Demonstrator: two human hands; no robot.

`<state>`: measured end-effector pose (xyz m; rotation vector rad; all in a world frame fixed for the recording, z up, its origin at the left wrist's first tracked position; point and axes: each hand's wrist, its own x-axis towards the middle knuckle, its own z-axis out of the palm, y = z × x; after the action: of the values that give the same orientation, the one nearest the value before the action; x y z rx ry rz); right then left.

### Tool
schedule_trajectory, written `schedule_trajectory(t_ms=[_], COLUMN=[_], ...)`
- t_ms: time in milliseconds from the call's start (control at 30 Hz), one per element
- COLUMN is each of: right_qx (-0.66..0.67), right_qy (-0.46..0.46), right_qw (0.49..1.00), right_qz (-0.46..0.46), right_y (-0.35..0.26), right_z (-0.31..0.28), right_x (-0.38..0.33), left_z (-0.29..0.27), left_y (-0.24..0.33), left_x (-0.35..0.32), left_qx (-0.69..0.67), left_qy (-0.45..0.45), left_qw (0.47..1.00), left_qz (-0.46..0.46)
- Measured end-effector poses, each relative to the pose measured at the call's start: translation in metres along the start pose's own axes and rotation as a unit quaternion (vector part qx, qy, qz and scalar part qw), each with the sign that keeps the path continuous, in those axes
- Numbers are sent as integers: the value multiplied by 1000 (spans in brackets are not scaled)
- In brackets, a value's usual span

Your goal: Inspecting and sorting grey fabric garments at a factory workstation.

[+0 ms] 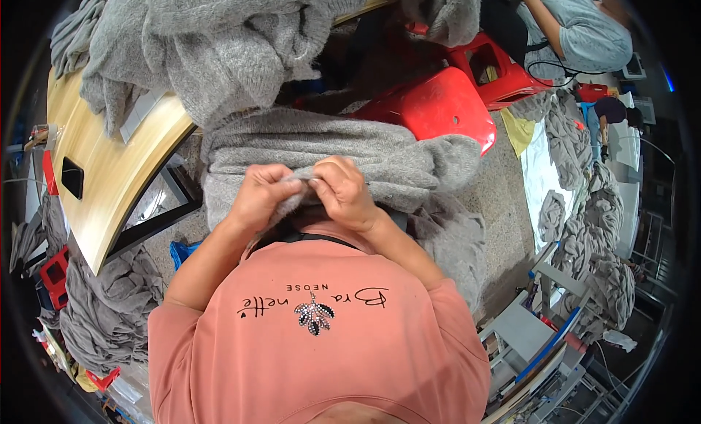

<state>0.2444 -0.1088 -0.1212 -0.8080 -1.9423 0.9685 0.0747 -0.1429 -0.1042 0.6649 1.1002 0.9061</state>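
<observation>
Folds of a fuzzy grey knitted garment (314,143) lie heaped across my lap. A small edge of the knit is raised in front of my chest, pinched at two neighbouring spots. My left hand (260,196) has thumb and forefinger closed on this edge, and a narrow strip of the knit hangs below them. Right beside it, my right hand (342,193) grips the same edge, fingers curled and thumb pressed in. Whether a needle or thread is between the fingertips is too small to tell.
A wooden table (95,197) at the left bears a large grey knit pile (212,44) and a black phone (72,177). A red plastic stool (438,106) stands ahead. Another person (584,29) sits at far right. More grey knits (109,307) lie heaped at the left.
</observation>
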Motion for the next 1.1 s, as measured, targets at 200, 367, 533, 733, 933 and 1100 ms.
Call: schedule_trajectory(t_ms=[200, 367, 533, 733, 933, 1100], right_qx=[-298, -203, -136, -97, -99, -136], right_qy=[-17, 25, 41, -104, 29, 55], right_qw=[954, 974, 982, 981, 980, 970], right_qz=[-2, 101, 126, -129, -172, -196], right_y=[25, 41, 35, -20, -24, -15], right_z=[-29, -38, -55, -44, -21, -9], right_x=[-34, -58, -52, -16, -9, -18], left_z=[-15, -25, -26, 10, 19, 10], left_y=[18, 13, 13, 16, 5, -1], left_x=[0, 6, 4, 22, 26, 19], left_qx=[-80, -100, -36, 82, 10, -55], left_qy=[63, 91, 140, 84, -16, -53], left_qw=[995, 991, 989, 993, 999, 997], left_qz=[-7, 3, 26, 20, -32, -28])
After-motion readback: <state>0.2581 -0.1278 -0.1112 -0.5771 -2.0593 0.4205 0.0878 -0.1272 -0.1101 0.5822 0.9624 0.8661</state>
